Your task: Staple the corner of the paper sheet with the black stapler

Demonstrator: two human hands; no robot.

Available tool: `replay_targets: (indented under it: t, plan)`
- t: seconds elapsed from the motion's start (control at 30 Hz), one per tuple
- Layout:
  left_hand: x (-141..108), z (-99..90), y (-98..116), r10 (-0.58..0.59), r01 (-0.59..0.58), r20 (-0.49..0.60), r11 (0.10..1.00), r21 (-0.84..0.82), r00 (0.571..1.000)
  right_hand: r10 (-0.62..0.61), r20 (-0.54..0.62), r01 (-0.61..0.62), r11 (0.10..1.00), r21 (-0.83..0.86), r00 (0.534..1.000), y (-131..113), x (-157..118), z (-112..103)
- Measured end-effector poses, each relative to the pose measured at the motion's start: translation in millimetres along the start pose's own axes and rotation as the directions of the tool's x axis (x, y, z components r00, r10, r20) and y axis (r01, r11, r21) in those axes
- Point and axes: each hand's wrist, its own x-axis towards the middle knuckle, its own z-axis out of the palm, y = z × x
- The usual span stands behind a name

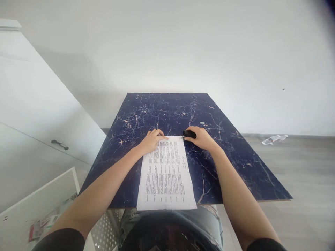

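A white printed paper (pixel 167 174), perhaps several sheets, lies on the dark blue marbled table (pixel 167 108), its near end reaching over the front edge. My left hand (pixel 152 142) grips its far left corner, thumb on top and fingers curled at the far edge. In my right hand (pixel 199 138) is a small black stapler (pixel 190 134). The stapler's front end meets the far right corner of the paper; whether the sheet sits between its jaws I cannot tell. Handwritten marks run along the paper's right margin.
On the table beyond my right hand sits a small pale item (pixel 202 122). A white cabinet (pixel 39 104) with a dark handle stands at left, above an open drawer (pixel 39 195) holding printed items. Clear plastic packaging (pixel 274 139) lies on the floor at right, by the wall.
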Motion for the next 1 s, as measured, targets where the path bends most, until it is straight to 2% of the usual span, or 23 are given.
replay_targets:
  t: [0.17, 0.47, 0.57, 0.67, 0.73, 0.87, 1.0]
  plan:
    - [0, -2.5, 5, -0.001, 0.0, -0.023, 1.0, -0.022, 1.0, -0.008, -0.03, 0.01, 0.998, 0.063, 1.0, -4, 2, 2]
    - [3, 2.8, 17, 0.024, -0.024, -0.05, 1.0, -0.014, 0.998, 0.125, -0.118, -0.103, 0.979, 0.178, 0.985, -3, 7, 11]
    - [5, 3.9, 18, 0.03, -0.031, -0.069, 0.999, -0.012, 0.997, 0.186, -0.166, -0.176, 0.982, 0.07, 0.969, -7, 11, 14]
    - [6, 4.2, 18, 0.03, -0.03, -0.063, 1.0, -0.007, 0.998, 0.247, -0.364, -0.296, 0.952, -0.084, 0.898, -16, 19, 18]
    - [6, 4.3, 19, 0.02, -0.021, -0.053, 1.0, -0.005, 0.998, 0.246, -0.414, -0.331, 0.932, -0.145, 0.876, -23, 24, 22]
    - [6, 4.0, 19, 0.005, -0.005, -0.054, 1.0, -0.002, 0.999, 0.232, -0.293, -0.306, 0.921, -0.242, 0.928, -32, 30, 30]
    - [6, 3.6, 19, 0.016, -0.016, -0.062, 1.0, -0.006, 0.998, 0.247, -0.248, -0.317, 0.898, -0.304, 0.937, -31, 30, 34]
